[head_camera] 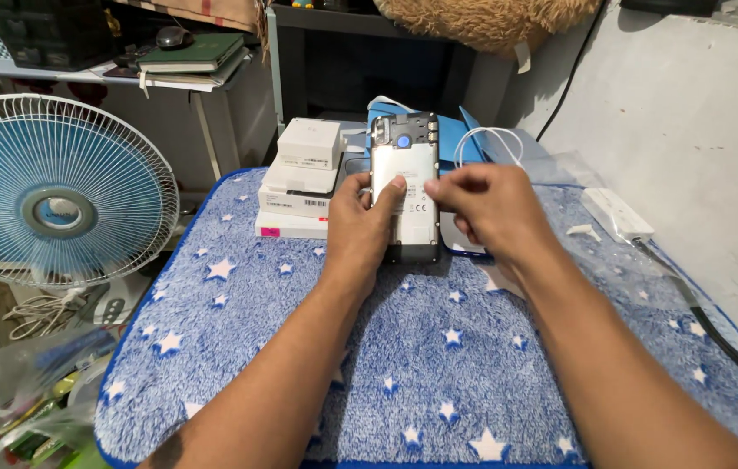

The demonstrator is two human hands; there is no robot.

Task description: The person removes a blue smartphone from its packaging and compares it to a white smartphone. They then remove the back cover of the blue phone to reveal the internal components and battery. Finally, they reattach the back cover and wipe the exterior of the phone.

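A smartphone [407, 156] with its back cover off stands upright above a blue fluffy mat with white stars [438, 365]. Its silver inner plate and a blue round part near the top show. My left hand [365, 224] grips the phone's left side, thumb pressed on the back plate. My right hand [489, 208] is at the phone's right edge, fingers pinched together against it; what they pinch is too small to tell.
A stack of white boxes [304, 178] stands at the mat's far edge. A blue-bladed fan [56, 191] is at the left. A white cable [490, 139], a white power strip [616, 214] and a black cable [716, 334] lie at the right by the wall.
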